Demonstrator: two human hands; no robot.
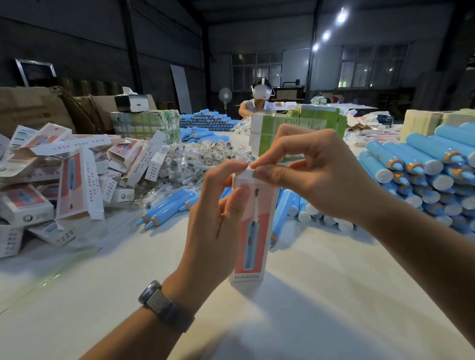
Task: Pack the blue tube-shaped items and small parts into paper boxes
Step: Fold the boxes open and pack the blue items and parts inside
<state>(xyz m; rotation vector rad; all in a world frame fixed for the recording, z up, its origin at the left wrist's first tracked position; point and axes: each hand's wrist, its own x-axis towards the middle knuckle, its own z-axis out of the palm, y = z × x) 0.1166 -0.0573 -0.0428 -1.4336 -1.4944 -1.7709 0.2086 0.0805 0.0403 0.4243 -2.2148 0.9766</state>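
A tall white and pink paper box [255,233] stands upright on the white table [302,298] in front of me. My left hand [219,223] grips its left side, thumb across the front. My right hand [314,174] pinches the flap at the box's top. Blue tubes with orange collars [167,206] lie loose just behind the box, and a big stack of them [429,167] fills the right. Bagged small parts [203,156] are heaped behind the loose tubes. What is inside the box is hidden.
A pile of packed and folded paper boxes [69,175] covers the left. Green cartons [296,126] stand behind my hands. Another person [258,103] sits at the far side, with more blue tubes [207,120] stacked nearby.
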